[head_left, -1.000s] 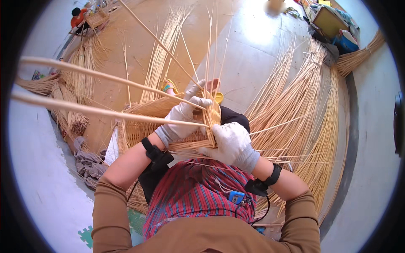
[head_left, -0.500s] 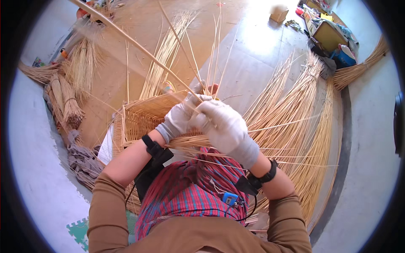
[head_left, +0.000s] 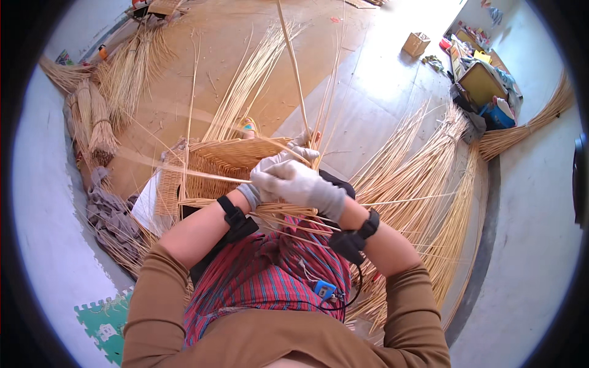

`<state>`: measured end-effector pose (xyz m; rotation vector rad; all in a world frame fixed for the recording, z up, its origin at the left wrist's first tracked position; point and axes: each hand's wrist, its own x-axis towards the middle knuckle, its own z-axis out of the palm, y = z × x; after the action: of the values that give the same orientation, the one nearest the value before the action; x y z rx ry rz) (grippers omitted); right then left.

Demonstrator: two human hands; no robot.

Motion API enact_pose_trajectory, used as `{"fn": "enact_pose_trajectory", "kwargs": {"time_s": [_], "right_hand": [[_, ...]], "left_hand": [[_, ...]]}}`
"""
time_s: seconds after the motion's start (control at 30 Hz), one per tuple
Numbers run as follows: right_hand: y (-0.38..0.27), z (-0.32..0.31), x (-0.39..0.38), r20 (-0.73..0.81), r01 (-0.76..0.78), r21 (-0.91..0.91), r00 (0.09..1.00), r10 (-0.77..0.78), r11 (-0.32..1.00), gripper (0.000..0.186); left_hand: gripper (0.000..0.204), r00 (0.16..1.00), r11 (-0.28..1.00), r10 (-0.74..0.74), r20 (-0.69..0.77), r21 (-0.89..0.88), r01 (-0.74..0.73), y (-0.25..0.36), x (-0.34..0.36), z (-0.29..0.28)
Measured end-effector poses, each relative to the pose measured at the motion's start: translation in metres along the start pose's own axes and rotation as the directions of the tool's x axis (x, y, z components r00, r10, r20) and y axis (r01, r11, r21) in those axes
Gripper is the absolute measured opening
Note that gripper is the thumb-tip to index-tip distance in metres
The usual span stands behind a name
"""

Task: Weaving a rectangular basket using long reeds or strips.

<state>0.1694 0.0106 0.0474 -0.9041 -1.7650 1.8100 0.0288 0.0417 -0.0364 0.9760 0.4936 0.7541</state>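
A half-woven wicker basket (head_left: 224,157) rests in front of my lap, with long wicker rods (head_left: 297,76) rising from its right end. At its near right corner, my left hand (head_left: 273,164), in a pale glove, closes around rods at the rim; its palm is partly hidden behind my right hand. My right hand (head_left: 299,186), gloved too and slightly blurred, crosses over the left. Its fingers pinch a wicker rod (head_left: 215,177) that runs out leftward across the basket and blurs with motion. More rod ends stick out below both hands, over the red checked cloth (head_left: 264,276) on my lap.
Big bundles of rods (head_left: 417,178) cover the floor on my right, and another pile (head_left: 251,80) lies beyond the basket. Tied bundles (head_left: 101,132) lean along the left wall near a grey cloth (head_left: 110,211). A blue tape measure (head_left: 324,289) hangs at my lap.
The rod in my right hand has swung from pointing up and left to lying nearly level toward the left. My right hand has moved left and turned over the left hand. The view has shifted slightly.
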Motion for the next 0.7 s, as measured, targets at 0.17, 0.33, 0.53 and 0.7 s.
{"fn": "enact_pose_trajectory", "kwargs": {"time_s": [0.17,0.33,0.53,0.7], "right_hand": [[0.009,0.005,-0.002,-0.277,0.21,-0.65,0.829,-0.486,0.73,0.022],[0.025,-0.016,-0.025,-0.604,-0.092,-0.624,0.687,-0.404,0.776,0.045],[0.03,-0.033,-0.002,-0.742,-0.408,-0.419,0.669,-0.047,0.811,0.063],[0.045,-0.055,-0.009,-0.688,-0.269,-0.391,0.72,-0.086,0.88,0.062]], "left_hand": [[0.069,0.919,0.908,0.341,0.2,0.185,-0.377,-0.022,0.009,-0.042],[0.081,0.918,0.491,0.389,0.076,0.826,-0.277,0.0,0.004,-0.016],[0.101,0.913,0.566,0.406,0.034,0.775,-0.281,0.001,-0.001,-0.013],[0.106,0.981,0.848,0.188,-0.046,0.511,-0.138,0.004,-0.005,-0.011]]}}
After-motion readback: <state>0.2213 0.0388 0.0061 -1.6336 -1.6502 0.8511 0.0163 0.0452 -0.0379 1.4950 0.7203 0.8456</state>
